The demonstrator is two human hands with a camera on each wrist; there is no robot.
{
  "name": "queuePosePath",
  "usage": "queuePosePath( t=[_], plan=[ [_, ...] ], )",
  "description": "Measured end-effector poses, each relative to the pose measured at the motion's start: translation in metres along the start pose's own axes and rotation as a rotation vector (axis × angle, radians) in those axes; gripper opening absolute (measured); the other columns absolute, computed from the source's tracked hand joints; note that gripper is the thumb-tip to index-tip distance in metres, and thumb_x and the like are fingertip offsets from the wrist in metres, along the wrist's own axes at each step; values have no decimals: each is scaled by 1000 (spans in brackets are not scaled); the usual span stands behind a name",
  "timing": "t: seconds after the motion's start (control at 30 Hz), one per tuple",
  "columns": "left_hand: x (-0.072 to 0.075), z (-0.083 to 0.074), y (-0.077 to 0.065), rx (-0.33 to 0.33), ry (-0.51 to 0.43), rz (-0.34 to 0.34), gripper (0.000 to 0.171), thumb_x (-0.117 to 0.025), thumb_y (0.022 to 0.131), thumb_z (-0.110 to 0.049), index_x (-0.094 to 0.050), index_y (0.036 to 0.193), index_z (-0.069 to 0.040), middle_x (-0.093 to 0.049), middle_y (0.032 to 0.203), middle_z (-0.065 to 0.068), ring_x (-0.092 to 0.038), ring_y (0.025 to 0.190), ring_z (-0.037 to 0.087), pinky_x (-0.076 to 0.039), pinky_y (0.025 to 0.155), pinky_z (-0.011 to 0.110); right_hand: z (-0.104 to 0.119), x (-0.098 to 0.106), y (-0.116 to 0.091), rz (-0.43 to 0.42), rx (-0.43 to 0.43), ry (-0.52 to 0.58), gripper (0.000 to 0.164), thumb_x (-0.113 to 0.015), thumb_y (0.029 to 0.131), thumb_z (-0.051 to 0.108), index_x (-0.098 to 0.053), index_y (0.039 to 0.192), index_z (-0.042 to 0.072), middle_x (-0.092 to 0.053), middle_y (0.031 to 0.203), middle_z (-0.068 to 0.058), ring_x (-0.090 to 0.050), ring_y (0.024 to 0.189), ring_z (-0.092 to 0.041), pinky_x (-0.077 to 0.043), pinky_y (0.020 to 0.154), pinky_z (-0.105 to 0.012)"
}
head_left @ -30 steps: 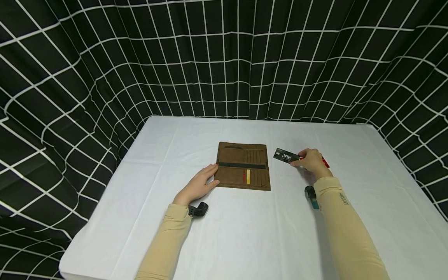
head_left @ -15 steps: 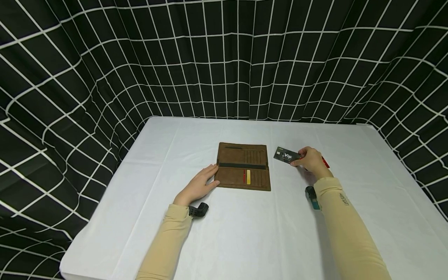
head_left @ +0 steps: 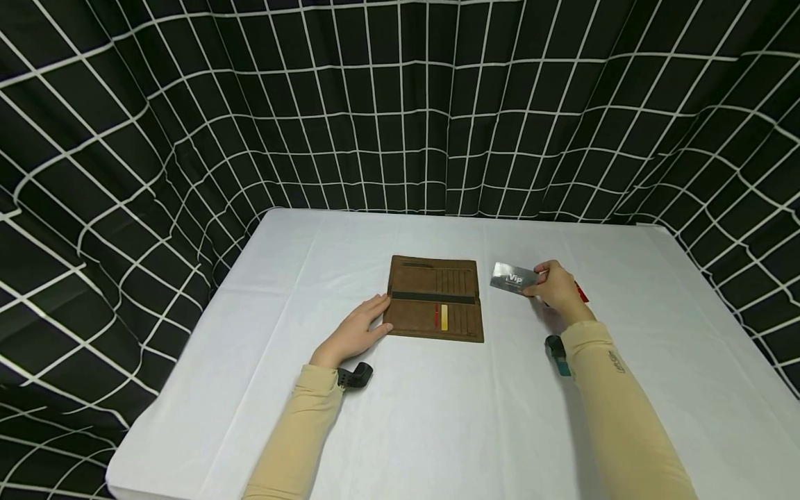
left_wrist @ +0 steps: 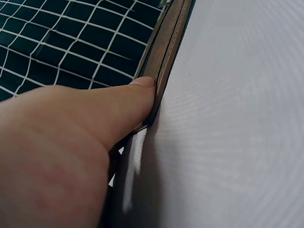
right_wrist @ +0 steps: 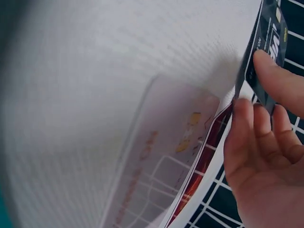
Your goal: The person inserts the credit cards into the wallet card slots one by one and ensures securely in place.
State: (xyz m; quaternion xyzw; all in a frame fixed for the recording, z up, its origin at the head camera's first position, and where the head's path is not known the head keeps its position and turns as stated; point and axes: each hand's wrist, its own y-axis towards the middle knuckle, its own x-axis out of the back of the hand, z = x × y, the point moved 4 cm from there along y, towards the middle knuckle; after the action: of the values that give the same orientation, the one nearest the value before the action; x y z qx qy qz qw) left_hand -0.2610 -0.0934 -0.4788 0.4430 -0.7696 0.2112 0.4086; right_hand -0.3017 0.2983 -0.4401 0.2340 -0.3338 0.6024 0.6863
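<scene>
Brown wallet (head_left: 412, 316) lies unfolded on the white-clothed worktop (head_left: 406, 417), closer to the far edge than the near one and slightly left of midway between the side edges; unfolded like this, both rows of slots face you

Your left hand (head_left: 353, 330) rests at the wallet's left edge, fingers extended and clasping nothing, thumb at the near-left corner; probably there to stop the leather sliding or lifting

Your right hand (head_left: 556, 288) pinches the Vip card (head_left: 509, 278) by its right end, thumb against fingers; that end grip leaves the lettering uncovered and the far end free, pointing at the wallet

Card sits just beside the wallet's right edge, over the worktop's right half, tilted enough to flash silver from above; you can't tell from here if its lower edge meets the cloth

Red card (head_left: 582, 292) shows past your right hand, mostly hidden; too much glare to tell whether your fingers touch it

Yellow strip (head_left: 444, 317) and red strip (head_left: 436, 316) stand side by side in the wallet's near half, seemingly tucked in slots
</scene>
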Motion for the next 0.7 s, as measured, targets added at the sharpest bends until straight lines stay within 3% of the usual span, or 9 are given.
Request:
queuePosePath(
  t=[0.37, 0.7],
  plan=[
    [0, -1, 0, 2, -2, -1, 60, -49, 96, -38, -31, 145, -9, -24, 150, 4, -15, 138, 16, -16, 110, 36, 1, 3, -5, 1, 32, 114, 59, -73, 77, 4, -41, 124, -8, -44, 101, -19, -46, 75, -20, -45, 49, -23],
    [-1, 1, 1, -1, 3, -1, 60, -48, 96, -39, -30, 145, -10, -24, 150, 3, -15, 138, 16, -16, 110, 36, 1, 5, -10, 36, 52, 229, 55, -68, 82, 7, -41, 129, -1, -45, 98, -12, -56, 64, -9, -47, 50, -27]
  ],
)
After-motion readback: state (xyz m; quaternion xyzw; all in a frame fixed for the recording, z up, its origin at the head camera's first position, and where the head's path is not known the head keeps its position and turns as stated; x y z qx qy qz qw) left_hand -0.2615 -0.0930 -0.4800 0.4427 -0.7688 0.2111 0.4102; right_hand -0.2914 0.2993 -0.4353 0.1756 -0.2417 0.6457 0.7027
